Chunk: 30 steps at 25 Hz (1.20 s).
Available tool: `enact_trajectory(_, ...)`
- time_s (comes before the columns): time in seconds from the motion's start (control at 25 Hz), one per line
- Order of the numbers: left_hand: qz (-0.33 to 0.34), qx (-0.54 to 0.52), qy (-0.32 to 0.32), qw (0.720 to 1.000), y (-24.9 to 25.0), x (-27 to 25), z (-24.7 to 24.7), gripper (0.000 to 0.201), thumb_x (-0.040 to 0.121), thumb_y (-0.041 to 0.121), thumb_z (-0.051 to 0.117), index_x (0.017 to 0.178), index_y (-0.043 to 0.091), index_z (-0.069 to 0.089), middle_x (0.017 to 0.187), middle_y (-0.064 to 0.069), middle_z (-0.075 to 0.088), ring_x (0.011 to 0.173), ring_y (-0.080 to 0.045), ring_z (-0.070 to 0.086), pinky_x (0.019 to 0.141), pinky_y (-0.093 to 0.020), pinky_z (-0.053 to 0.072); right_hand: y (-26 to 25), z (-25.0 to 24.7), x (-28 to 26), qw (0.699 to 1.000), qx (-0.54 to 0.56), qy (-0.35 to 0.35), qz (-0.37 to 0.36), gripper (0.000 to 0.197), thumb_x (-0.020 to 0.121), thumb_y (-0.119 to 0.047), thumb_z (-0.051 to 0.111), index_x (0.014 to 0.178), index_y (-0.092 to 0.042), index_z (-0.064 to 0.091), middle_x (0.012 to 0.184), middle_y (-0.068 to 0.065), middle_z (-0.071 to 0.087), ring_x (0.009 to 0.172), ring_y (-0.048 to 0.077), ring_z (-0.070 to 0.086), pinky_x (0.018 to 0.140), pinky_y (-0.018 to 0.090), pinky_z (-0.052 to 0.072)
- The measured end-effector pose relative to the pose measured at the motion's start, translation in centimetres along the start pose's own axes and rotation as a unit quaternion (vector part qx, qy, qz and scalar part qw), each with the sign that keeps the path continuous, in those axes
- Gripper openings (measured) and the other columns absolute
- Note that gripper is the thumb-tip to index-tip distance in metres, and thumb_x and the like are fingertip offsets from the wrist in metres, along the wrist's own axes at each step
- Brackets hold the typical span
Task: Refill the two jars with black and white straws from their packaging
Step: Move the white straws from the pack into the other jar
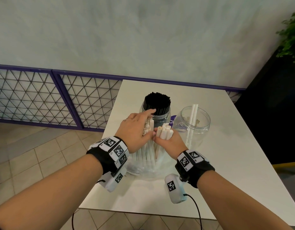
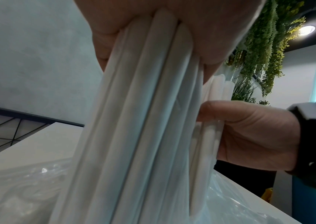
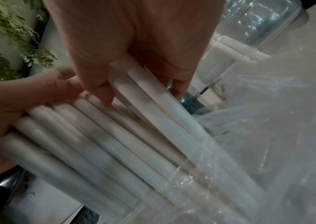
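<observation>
A clear jar (image 1: 167,114) packed with black straws (image 1: 157,102) stands mid-table. To its right, a second clear jar (image 1: 203,123) (image 3: 259,22) contains two white straws (image 1: 192,117). In front, a bundle of white straws (image 1: 149,153) (image 2: 143,121) (image 3: 115,144) stands upright in a clear plastic bag (image 1: 143,171) (image 2: 19,189) (image 3: 268,136). My left hand (image 1: 138,128) (image 2: 172,22) holds the left part of the bundle near its top, index finger stretched toward the black straws. My right hand (image 1: 166,138) (image 3: 134,45) grips a separate handful of straws beside it.
The white table (image 1: 226,163) has bare surface on the right and at the front. A purple-framed wire fence (image 1: 43,100) runs behind on the left. A dark counter with green plants (image 1: 289,39) stands at the right. Cables hang from the wrist cameras.
</observation>
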State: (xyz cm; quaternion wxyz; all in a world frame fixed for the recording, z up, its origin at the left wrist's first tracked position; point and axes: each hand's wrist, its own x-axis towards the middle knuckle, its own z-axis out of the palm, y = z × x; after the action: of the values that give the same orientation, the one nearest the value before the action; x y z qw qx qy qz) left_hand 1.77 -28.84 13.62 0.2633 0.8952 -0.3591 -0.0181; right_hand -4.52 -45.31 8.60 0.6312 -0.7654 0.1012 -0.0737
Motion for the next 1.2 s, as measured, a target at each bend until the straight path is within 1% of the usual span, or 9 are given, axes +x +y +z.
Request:
enact_trajectory(0.2, -0.015, 0.049, -0.006, 0.999, 0.2, 0.3, 0.0, 0.031, 0.090, 0.047, 0.051, 0.119, 0.039, 0.054, 0.125, 0.014, 0.054, 0.120, -0.019, 0.041, 0.096, -0.041, 0.042, -1.3, -0.4, -0.4, 1.000, 0.007, 0.011, -0.009, 0.017, 0.081, -0.006, 0.071, 0.097, -0.010, 0.068, 0.091, 0.007, 0.070, 0.084, 0.013, 0.066, 0.074, 0.019, 0.051)
enact_trajectory(0.32, -0.025, 0.046, -0.005, 0.999, 0.6, 0.6, 0.0, 0.027, 0.090, 0.046, 0.051, 0.116, 0.037, 0.056, 0.124, 0.013, 0.054, 0.120, -0.020, 0.041, 0.096, -0.040, 0.041, -2.4, -0.9, -0.8, 0.995, 0.036, 0.088, -0.008, 0.009, 0.081, -0.006, 0.071, 0.083, -0.014, 0.068, 0.077, 0.003, 0.067, 0.070, 0.005, 0.063, 0.067, 0.020, 0.050)
enact_trajectory(0.48, -0.032, 0.047, -0.002, 0.998, 1.0, 0.8, 0.2, 0.026, 0.090, 0.045, 0.052, 0.114, 0.036, 0.057, 0.123, 0.013, 0.055, 0.120, -0.022, 0.041, 0.096, -0.040, 0.041, -4.0, -2.6, -1.1, 0.988, 0.061, 0.144, -0.008, 0.009, 0.082, -0.014, 0.070, 0.085, -0.005, 0.071, 0.086, 0.012, 0.071, 0.076, 0.013, 0.065, 0.071, 0.032, 0.048)
enact_trajectory(0.64, -0.042, 0.050, 0.002, 0.998, 1.1, 1.0, 0.5, 0.026, 0.090, 0.046, 0.052, 0.114, 0.036, 0.057, 0.121, 0.013, 0.056, 0.120, -0.021, 0.041, 0.097, -0.039, 0.040, -7.1, -5.1, -1.5, 0.985, 0.105, 0.127, -0.044, 0.025, 0.089, -0.012, 0.060, 0.071, -0.024, 0.073, 0.091, 0.010, 0.072, 0.095, 0.036, 0.066, 0.088, 0.054, 0.051)
enact_trajectory(0.72, -0.047, 0.050, 0.002, 0.998, 1.0, 1.1, 0.5, 0.030, 0.088, 0.051, 0.048, 0.113, 0.037, 0.057, 0.120, 0.013, 0.056, 0.118, -0.021, 0.043, 0.097, -0.039, 0.041, -8.7, -7.1, -1.3, 0.979, 0.132, 0.137, -0.073, 0.026, 0.090, -0.009, 0.058, 0.072, -0.024, 0.069, 0.089, 0.010, 0.072, 0.100, 0.038, 0.065, 0.093, 0.059, 0.047)
enact_trajectory(0.84, -0.058, 0.059, 0.000, 0.997, 1.3, 1.2, 0.5, 0.041, 0.081, 0.056, 0.039, 0.114, 0.038, 0.057, 0.119, 0.014, 0.056, 0.115, -0.020, 0.044, 0.096, -0.039, 0.042, -10.9, -11.0, -0.7, 0.970, 0.129, 0.166, -0.121, 0.017, 0.091, -0.012, 0.058, 0.078, -0.022, 0.063, 0.089, 0.010, 0.073, 0.096, 0.031, 0.066, 0.094, 0.053, 0.047)
enact_trajectory(1.0, -0.070, 0.059, 0.000, 0.996, 1.5, 1.4, 0.8, 0.047, 0.078, 0.063, 0.034, 0.113, 0.040, 0.056, 0.116, 0.015, 0.055, 0.114, -0.019, 0.044, 0.096, -0.041, 0.043, -12.1, -15.3, 1.0, 0.961, 0.096, 0.200, -0.164, 0.009, 0.090, -0.019, 0.059, 0.082, -0.024, 0.059, 0.088, 0.008, 0.071, 0.089, 0.023, 0.064, 0.083, 0.040, 0.048)
enact_trajectory(1.12, -0.080, 0.044, 0.004, 0.996, 1.5, 1.6, 1.1, 0.050, 0.074, 0.066, 0.032, 0.111, 0.043, 0.056, 0.115, 0.018, 0.055, 0.115, -0.017, 0.043, 0.097, -0.040, 0.042, -11.0, -16.1, 2.9, 0.965, 0.058, 0.218, -0.136, 0.006, 0.091, -0.015, 0.057, 0.092, -0.009, 0.059, 0.084, 0.004, 0.068, 0.073, 0.003, 0.061, 0.069, 0.018, 0.046)
enact_trajectory(1.2, -0.084, 0.044, 0.002, 0.995, 1.6, 1.8, 1.2, 0.050, 0.073, 0.067, 0.032, 0.111, 0.044, 0.055, 0.116, 0.019, 0.055, 0.115, -0.017, 0.042, 0.097, -0.039, 0.041, -9.2, -15.9, 4.3, 0.974, 0.032, 0.207, -0.083, 0.013, 0.089, -0.013, 0.059, 0.095, -0.002, 0.064, 0.083, 0.001, 0.067, 0.065, -0.002, 0.059, 0.066, 0.016, 0.045)
